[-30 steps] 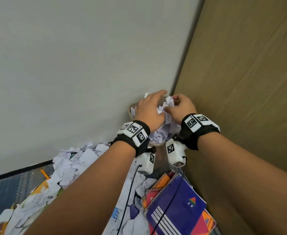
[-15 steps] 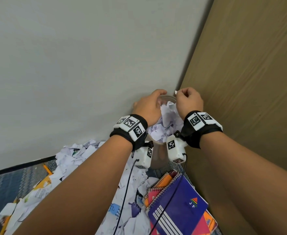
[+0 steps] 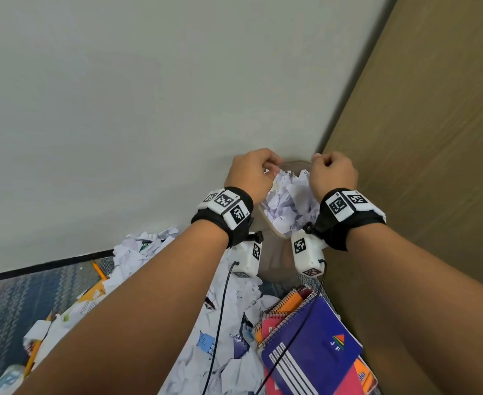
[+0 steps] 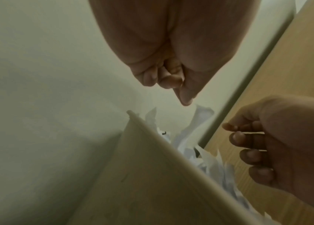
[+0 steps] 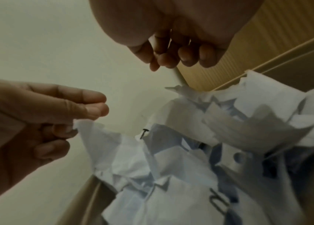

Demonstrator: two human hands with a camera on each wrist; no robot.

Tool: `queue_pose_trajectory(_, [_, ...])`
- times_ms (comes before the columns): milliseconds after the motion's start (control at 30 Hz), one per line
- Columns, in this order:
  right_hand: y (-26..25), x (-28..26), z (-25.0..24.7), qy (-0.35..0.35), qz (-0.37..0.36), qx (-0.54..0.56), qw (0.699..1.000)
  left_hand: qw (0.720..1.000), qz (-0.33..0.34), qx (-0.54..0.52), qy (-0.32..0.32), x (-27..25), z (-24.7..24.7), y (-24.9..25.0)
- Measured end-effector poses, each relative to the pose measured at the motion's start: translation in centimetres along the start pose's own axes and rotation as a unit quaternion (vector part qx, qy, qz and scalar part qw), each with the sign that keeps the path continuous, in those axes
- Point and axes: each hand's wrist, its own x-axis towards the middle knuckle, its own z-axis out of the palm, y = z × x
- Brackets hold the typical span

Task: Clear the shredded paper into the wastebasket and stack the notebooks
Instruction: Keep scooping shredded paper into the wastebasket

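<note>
A beige wastebasket stands in the corner, heaped with shredded paper. Both hands hover just above its rim, apart, with fingers curled. My left hand is over the left rim, its fingers folded into the palm; a scrap's corner lies close under them. My right hand is over the right rim and holds nothing. More shredded paper covers the floor below my arms. A purple spiral notebook lies on pink and orange ones at the lower right.
A pale wall runs behind the basket and a wood panel closes the right side. Blue-grey carpet shows at the left. A pencil and printed sheets lie among the scraps.
Both hands lay together on the paper in the basket; they have lifted off it and spread to either side, fingers curling in.
</note>
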Motion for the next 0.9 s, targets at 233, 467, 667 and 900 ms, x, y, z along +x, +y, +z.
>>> queue_pose_trajectory(233, [-5.1,-1.8,1.3,-0.082,-0.071,-0.042,0.993,0.996,-0.026,0.037,0.072,-1.0,-4.4,-1.6])
queue_pose_trajectory(467, [-9.1,-7.7,6.9,-0.203,-0.142,-0.049,0.968,0.982,-0.117,0.146,-0.004,-6.2,-11.8,-8.0])
queue_pose_trajectory(667, [-8.4,-12.8,11.1,-0.345,-0.195,-0.132,0.908,0.899,-0.232,0.315,-0.197,-14.1,-19.2,-15.1])
queue_pose_trajectory(900, [-4.2,-23.5,15.5,-0.558,-0.364,-0.302,0.682,0.766,-0.319,0.410,-0.378,-25.1,-24.8,-21.8])
